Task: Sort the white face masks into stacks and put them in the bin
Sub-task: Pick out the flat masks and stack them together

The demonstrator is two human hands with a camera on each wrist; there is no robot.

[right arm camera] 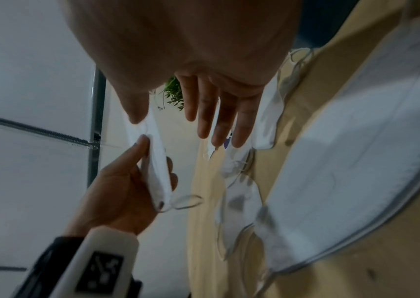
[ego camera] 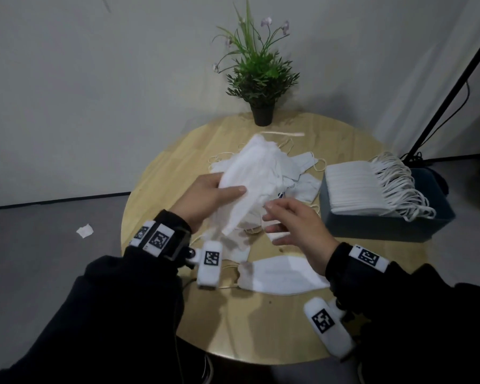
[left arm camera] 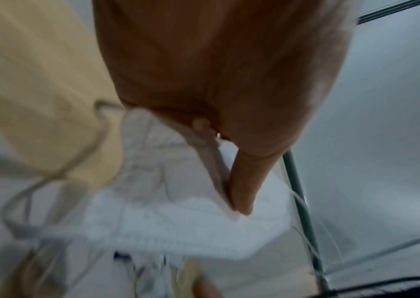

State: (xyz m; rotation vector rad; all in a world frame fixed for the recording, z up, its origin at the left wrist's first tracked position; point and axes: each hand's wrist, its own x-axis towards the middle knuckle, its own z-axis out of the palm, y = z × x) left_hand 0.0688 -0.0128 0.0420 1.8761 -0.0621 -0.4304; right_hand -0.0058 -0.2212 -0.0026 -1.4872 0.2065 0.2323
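A scrap of white paper [ego camera: 84, 231] lies on the grey floor, left of the round, pale wood surface [ego camera: 178, 159]. Above it, the left hand [ego camera: 205, 199] holds a small bundle of masks [ego camera: 250, 184], thumb on top and fingers curled beneath; the fabric is soft, pleated and limp, with thin elastic loops trailing. The right hand [ego camera: 291, 225] hovers just beside, its fingers spread and holding nothing. Loose masks [ego camera: 294, 167] lie heaped behind, and one flat mask [ego camera: 286, 275] sits nearer the person. The stacking step seems under way; next, squaring the bundle's edges calls for both hands. At right, the dark blue bin [ego camera: 383, 225] already holds a neat stack [ego camera: 352, 189].
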